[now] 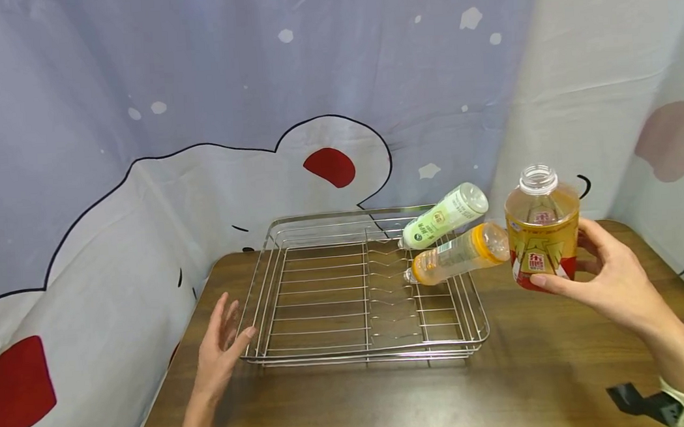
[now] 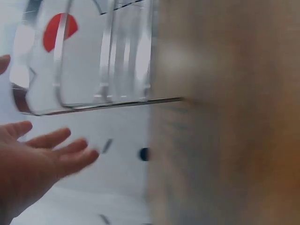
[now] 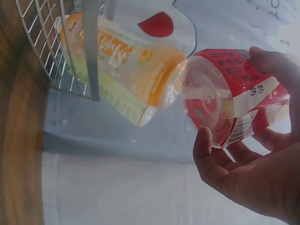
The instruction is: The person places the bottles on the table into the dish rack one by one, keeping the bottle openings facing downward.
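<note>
My right hand (image 1: pixel 610 275) grips a clear plastic bottle (image 1: pixel 542 240) with a red and yellow label, held upright in the air right of the rack. The bottle's mouth is uncapped, and its clear base (image 3: pixel 204 101) shows in the right wrist view. My left hand (image 1: pixel 218 352) is beside the left front corner of a metal wire rack (image 1: pixel 326 332), fingers spread and holding nothing; whether it touches the rim is hard to tell. Leaning neck-down in the rack's right part are a green-labelled bottle (image 1: pixel 445 217) and an orange-labelled bottle (image 1: pixel 459 255).
The rack stands on a brown wooden table (image 1: pixel 342 403). A patterned curtain (image 1: pixel 222 83) hangs behind the table and along its sides. Both bottles in the rack stick out past its right rim, close to the held bottle.
</note>
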Available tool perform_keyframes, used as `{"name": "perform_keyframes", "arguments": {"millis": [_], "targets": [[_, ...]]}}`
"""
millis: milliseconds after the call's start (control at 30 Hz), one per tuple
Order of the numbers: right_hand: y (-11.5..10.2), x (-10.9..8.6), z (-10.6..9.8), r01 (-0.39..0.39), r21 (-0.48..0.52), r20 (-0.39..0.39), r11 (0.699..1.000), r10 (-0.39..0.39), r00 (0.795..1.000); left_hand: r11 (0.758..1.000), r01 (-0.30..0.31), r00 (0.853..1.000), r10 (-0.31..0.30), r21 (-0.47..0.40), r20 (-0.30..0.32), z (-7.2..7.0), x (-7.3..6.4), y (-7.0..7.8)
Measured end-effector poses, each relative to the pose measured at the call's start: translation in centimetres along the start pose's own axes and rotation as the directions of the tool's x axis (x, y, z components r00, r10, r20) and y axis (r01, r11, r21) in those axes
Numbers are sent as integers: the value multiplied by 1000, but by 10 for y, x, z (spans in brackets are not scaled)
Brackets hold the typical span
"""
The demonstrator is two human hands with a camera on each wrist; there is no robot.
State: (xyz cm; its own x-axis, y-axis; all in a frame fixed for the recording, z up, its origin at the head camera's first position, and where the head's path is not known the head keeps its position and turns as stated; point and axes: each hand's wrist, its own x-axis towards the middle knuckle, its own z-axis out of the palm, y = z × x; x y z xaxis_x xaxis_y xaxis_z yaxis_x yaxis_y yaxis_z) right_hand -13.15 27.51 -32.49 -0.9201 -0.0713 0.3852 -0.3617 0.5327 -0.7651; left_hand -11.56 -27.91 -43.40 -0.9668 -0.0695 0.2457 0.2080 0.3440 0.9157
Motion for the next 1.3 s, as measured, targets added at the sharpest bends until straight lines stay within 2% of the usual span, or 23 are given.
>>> {"name": "perform_keyframes", "arguments": {"millis": [100,200,267,367,433,500,633,800,933,1133,1300], "targets": [[-7,1,4,13,-38,10,999,-12,1000,987,-76,992,90,141,-90,-2,1,15],[-16,2,8,36,-68,20,997,-34,999,962,-166,972,197,216,-131,1,3,30],[-21,4,11,55,-89,30,995,-52,998,942,-241,953,275,233,-126,6,4,39],[-29,5,17,103,-139,38,985,-98,994,909,-359,920,383,212,-86,18,6,51],[-32,6,21,133,-168,48,977,-127,991,890,-418,900,433,183,-53,27,9,58],[-36,8,26,168,-186,62,968,-160,985,880,-455,887,462,137,-22,37,11,65],[-40,10,36,246,-215,94,945,-231,968,872,-489,872,489,12,38,59,17,77],[-45,13,47,331,-237,138,913,-306,942,858,-494,853,510,-142,114,85,27,89],[-48,13,53,361,-223,194,906,-321,927,844,-482,836,523,-236,165,104,33,97],[-52,12,63,393,-204,238,897,-344,908,826,-483,804,550,-290,225,126,38,109],[-55,9,72,380,-220,291,899,-311,905,804,-430,782,559,-411,277,140,40,117]]}}
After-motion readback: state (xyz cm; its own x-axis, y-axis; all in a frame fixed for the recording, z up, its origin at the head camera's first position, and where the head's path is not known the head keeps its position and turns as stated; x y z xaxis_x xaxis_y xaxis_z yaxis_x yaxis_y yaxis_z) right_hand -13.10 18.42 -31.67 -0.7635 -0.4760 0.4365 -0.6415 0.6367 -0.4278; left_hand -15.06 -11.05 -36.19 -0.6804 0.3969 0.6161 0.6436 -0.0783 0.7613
